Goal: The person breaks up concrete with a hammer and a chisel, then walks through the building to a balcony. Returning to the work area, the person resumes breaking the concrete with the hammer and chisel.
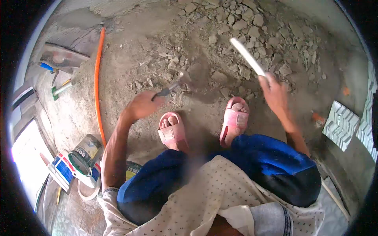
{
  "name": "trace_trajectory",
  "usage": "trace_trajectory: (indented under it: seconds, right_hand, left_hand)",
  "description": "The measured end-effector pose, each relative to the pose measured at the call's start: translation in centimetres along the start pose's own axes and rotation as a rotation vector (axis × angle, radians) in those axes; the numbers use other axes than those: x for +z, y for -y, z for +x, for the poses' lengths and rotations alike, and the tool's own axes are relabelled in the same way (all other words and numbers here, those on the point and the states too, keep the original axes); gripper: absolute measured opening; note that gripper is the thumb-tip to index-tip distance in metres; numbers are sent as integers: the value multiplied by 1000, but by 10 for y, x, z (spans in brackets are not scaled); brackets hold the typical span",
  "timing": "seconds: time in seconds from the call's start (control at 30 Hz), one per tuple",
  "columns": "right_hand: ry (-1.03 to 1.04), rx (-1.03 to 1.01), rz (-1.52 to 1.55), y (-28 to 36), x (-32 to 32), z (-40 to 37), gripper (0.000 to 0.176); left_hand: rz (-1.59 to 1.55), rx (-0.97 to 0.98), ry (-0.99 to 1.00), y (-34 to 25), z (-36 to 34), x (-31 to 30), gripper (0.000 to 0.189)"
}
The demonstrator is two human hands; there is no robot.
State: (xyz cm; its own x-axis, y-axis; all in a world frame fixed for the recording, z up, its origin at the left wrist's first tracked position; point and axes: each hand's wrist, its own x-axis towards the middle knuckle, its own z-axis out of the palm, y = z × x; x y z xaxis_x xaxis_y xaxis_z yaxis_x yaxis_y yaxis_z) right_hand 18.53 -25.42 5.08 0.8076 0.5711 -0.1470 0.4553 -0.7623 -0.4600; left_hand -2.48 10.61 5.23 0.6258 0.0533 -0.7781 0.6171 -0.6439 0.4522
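Observation:
My left hand (pixel 143 105) is closed round a hand tool (pixel 167 91) with a dark handle and a bent, greyish metal end. That end is over the rubble on the floor, and blur hides its exact kind. In my right hand (pixel 274 93) is a long white bar (pixel 248 57), gripped at its lower end and slanting up and to the left. Its far end is above a heap of broken mortar pieces (pixel 256 33). Smaller chips (pixel 169 55) lie scattered on the dusty floor ahead of my feet, which are in pink slides (pixel 235 120).
An orange hose (pixel 98 78) runs along the left. Beyond it lie a trowel-like tool with a blue handle (pixel 46 67) and a green-and-white object (pixel 61 89). Paint buckets (pixel 84 151) stand at lower left. Patterned tiles (pixel 340 126) are at right.

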Motion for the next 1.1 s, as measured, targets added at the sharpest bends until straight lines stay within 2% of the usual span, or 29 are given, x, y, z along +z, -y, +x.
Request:
trace_trajectory:
  seconds: [0.03,0.13,0.17,0.3,0.4,0.5,0.6,0.63,0.7,0.83,0.93,1.07,1.1]
  right_hand:
    - [125,152,-18,24,-2,6,32]
    - [84,-137,40,29,13,22,30]
    - [144,-61,86,32,10,26,31]
    - [193,-46,130,23,11,29,33]
    - [224,-80,50,35,11,29,33]
    - [161,-234,-57,37,19,41,37]
    - [172,-197,-219,42,14,44,38]
    - [153,-292,-234,43,10,45,39]
    - [169,-359,-356,47,3,48,38]
    - [179,-553,-536,70,-12,55,34]
    - [261,-649,-615,87,-17,68,35]
    - [309,-667,-667,98,-17,77,35]
    - [314,-676,-666,96,-16,78,36]
  left_hand:
    - [-8,-7,-48,9,-1,-1,39]
    - [-50,-46,-195,-1,-1,-12,36]
    - [-98,-54,-262,-8,-1,-15,35]
    - [-310,-57,-450,-21,8,-22,35]
    - [-522,-56,-460,-53,5,-22,38]
    - [-374,21,-685,-50,21,-5,40]
    - [-662,22,-655,-56,19,1,41]
    - [-699,71,-713,-54,22,7,37]
    - [-773,158,-838,-45,30,25,32]
    - [-857,174,-885,-42,30,51,31]
    - [-927,70,-775,-36,23,60,40]
    - [-921,91,-791,-38,18,78,40]
    - [-842,30,-719,-33,21,85,41]
